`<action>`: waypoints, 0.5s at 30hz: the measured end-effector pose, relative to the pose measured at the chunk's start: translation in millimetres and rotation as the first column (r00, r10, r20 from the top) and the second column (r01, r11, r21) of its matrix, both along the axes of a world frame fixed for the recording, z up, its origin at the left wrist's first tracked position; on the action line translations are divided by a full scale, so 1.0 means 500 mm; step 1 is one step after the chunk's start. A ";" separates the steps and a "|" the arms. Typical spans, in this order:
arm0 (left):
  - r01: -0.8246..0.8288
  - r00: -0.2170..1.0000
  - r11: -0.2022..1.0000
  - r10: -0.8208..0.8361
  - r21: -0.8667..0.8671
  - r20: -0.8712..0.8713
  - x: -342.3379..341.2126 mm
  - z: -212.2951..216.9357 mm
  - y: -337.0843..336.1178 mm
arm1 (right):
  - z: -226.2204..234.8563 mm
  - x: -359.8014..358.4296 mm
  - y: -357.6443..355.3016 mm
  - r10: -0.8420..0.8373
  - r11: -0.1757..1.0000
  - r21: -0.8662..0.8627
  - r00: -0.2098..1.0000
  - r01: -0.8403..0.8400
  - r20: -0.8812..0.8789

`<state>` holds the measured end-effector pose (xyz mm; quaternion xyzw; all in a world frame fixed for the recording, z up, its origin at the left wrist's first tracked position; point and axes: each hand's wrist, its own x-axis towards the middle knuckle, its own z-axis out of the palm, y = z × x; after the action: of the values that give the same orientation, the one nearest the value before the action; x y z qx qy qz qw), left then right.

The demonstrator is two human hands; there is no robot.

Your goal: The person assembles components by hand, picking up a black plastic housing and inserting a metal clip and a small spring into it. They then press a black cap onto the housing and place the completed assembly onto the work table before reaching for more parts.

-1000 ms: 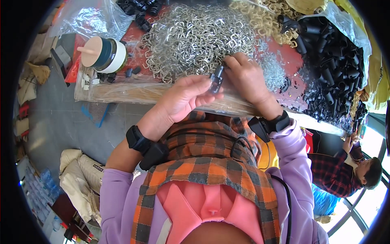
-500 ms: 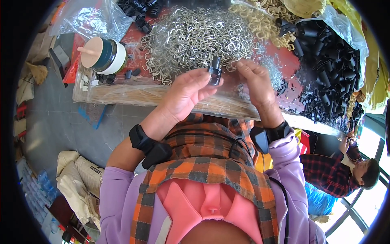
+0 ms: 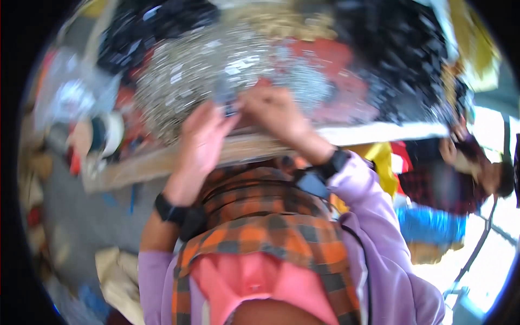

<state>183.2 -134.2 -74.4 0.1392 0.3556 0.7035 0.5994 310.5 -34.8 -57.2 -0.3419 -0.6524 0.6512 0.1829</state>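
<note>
The right hand (image 3: 277,111) has just come in to the left hand (image 3: 203,127): half a second ago it stood apart, off to the right of the small dark part (image 3: 231,109), and now its fingertips meet or nearly meet the part. That suggests the piece is now being worked between both hands rather than only held by the left. The left hand grips it with thumb and fingers; the right is curled in close, but blur hides whether it pinches the part or anything else, so I cannot tell. The part is held up just behind the front edge of the table (image 3: 143,169), before the heap of metal clips (image 3: 189,73). The whole view has also swung and smeared, and the table's near-left corner, with the lidded jar (image 3: 112,133) near it, sits lower in the picture. Just right of the clips is a heap of small pale pieces (image 3: 306,84); dark pieces (image 3: 401,65) cover the table toward its right edge, and beige ones (image 3: 281,24) lie farther back.
</note>
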 end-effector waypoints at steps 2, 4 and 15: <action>0.017 1.000 1.000 -0.017 0.007 -0.026 -0.010 -0.016 0.002 | -0.012 0.000 0.008 -0.036 0.977 0.213 0.999 0.029 0.030; 0.011 0.999 1.000 -0.010 0.021 -0.047 -0.018 -0.023 -0.002 | -0.030 -0.004 0.010 -0.052 0.960 0.266 0.989 0.087 -0.138; 0.075 0.997 0.995 -0.074 0.072 -0.014 -0.013 -0.022 -0.004 | -0.022 0.015 0.012 0.056 0.995 0.084 0.995 -0.049 -0.082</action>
<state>176.8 -136.1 -85.6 0.1782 0.3277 0.6922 0.6178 317.9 -29.0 -68.4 -0.2891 -0.6788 0.6424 0.2071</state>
